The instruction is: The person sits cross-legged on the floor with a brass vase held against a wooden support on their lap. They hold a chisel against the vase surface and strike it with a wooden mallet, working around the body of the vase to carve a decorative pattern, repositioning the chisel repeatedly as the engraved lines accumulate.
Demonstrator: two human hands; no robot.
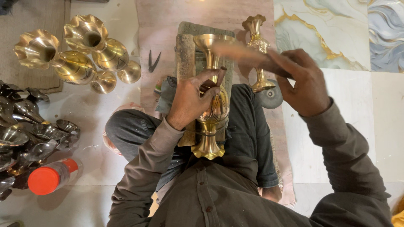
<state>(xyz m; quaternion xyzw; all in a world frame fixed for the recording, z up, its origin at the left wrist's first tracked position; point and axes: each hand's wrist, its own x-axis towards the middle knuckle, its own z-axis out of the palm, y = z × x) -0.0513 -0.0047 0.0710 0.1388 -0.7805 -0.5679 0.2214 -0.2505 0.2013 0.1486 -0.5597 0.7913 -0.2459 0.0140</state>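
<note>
1. Across the lap, on a worn wooden block, a brass vase is laid lengthwise, its flared ends pointing toward and away from the body
2. Left hand is pressed on the vase's belly, fingers closed round a short dark tool set against the metal
3. Right hand is raised above the vase, clenched on a blurred wooden mallet
4. Beside the block, a second brass vase is stood upright on the mat
5. At far left, two larger fluted brass vases are laid on their sides, well apart from the hands
6. Below them, dull unpolished metal pieces and an orange-capped bottle are seen
</note>
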